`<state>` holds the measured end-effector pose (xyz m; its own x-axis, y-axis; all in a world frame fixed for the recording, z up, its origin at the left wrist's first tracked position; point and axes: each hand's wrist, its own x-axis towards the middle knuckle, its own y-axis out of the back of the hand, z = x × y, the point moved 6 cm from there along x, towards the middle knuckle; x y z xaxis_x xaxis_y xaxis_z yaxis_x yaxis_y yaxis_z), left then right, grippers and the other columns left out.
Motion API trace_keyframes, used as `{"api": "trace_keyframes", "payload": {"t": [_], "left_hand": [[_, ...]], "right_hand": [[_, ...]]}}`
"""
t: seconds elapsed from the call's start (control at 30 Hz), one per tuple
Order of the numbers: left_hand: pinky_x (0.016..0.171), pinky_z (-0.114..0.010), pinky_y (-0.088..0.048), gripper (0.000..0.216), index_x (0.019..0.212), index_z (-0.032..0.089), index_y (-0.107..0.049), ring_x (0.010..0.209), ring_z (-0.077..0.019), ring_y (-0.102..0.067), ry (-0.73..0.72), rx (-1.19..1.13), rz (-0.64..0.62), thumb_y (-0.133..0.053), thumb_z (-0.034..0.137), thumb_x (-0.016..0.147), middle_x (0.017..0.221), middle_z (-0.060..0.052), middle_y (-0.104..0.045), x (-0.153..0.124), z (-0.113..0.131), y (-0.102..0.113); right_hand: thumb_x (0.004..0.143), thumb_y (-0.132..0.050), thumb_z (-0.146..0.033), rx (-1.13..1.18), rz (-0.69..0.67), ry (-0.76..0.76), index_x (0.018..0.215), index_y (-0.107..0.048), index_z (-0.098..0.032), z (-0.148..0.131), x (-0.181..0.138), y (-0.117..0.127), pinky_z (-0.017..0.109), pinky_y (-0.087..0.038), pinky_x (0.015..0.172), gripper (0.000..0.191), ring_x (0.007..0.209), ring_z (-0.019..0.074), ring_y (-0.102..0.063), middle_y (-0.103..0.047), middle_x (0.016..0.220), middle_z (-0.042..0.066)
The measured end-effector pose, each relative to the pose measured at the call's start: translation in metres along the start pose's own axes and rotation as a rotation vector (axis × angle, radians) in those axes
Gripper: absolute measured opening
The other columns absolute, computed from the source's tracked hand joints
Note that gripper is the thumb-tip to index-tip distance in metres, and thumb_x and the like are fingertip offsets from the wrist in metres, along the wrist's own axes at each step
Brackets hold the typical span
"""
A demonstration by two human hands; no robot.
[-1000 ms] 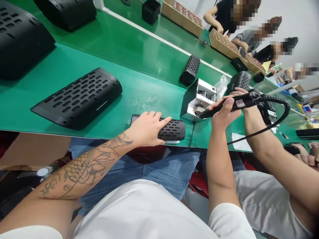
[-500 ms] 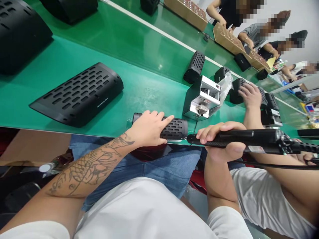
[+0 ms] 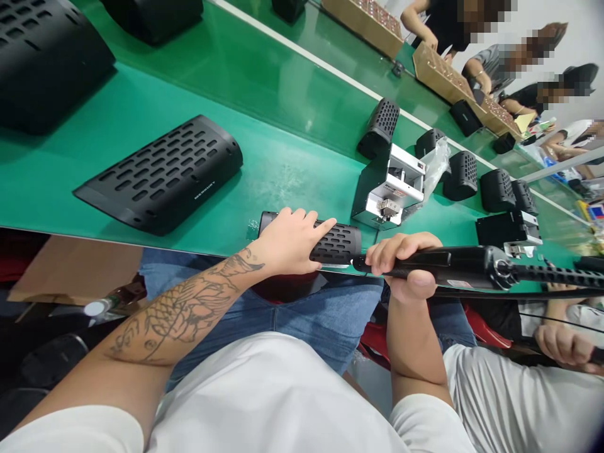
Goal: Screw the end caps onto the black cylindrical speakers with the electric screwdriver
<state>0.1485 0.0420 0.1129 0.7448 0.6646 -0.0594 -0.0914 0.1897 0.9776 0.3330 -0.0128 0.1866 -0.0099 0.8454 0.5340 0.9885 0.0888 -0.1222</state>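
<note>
sideways lies the speaker (image 3: 337,242) — screwdriver (image 3: 453,267) tip at its right end.

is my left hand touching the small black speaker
Touching. The head view shows the left hand laid on the small black speaker, fingers draped over its top.

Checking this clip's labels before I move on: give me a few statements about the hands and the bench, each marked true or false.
1. The left hand rests on a perforated black cylinder. True.
2. The right hand is empty. False: it grips a black screwdriver.
3. The screwdriver stands upright. False: it lies about level, tip at the cylinder's end.
4. A slotted black panel lies on the green table, left of the cylinder. True.
</note>
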Motion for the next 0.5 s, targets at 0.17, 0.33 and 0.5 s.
{"api": "trace_keyframes", "payload": {"t": [0.17, 0.33, 0.5], "left_hand": [[0.100, -0.049, -0.049, 0.102, 0.181, 0.023, -0.053, 0.125, -0.0442, -0.075, 0.005, -0.007, 0.007, -0.088, 0.065, 0.095, 0.146, -0.024, -0.076, 0.001, 0.000, 0.000], [0.100, -0.049, -0.049, 0.106, 0.184, 0.023, -0.051, 0.129, -0.0454, -0.074, 0.005, -0.006, -0.019, -0.090, 0.068, 0.095, 0.149, -0.024, -0.075, 0.001, -0.002, 0.000], [0.100, -0.050, -0.049, 0.106, 0.184, 0.020, -0.049, 0.127, -0.0458, -0.074, 0.012, 0.004, -0.037, -0.088, 0.069, 0.098, 0.150, -0.025, -0.075, 0.004, 0.000, -0.002]], "right_hand": [[0.090, -0.096, -0.060, 0.030, -0.035, -0.011, 0.085, -0.071, -0.028, 0.006, 0.002, -0.001, 0.031, -0.058, 0.048, 0.041, 0.037, 0.0141, -0.056, -0.066, 0.056, -0.008], [0.090, -0.097, -0.055, 0.038, -0.035, -0.027, 0.088, -0.074, -0.027, 0.004, -0.003, -0.002, 0.032, -0.061, 0.050, 0.036, 0.040, 0.0147, -0.060, -0.067, 0.058, -0.007], [0.102, -0.080, -0.064, -0.034, 0.167, 0.117, 0.096, -0.077, -0.030, -0.018, 0.019, 0.035, 0.033, -0.056, 0.044, 0.034, 0.036, 0.0155, -0.054, -0.064, 0.058, -0.008]]}}
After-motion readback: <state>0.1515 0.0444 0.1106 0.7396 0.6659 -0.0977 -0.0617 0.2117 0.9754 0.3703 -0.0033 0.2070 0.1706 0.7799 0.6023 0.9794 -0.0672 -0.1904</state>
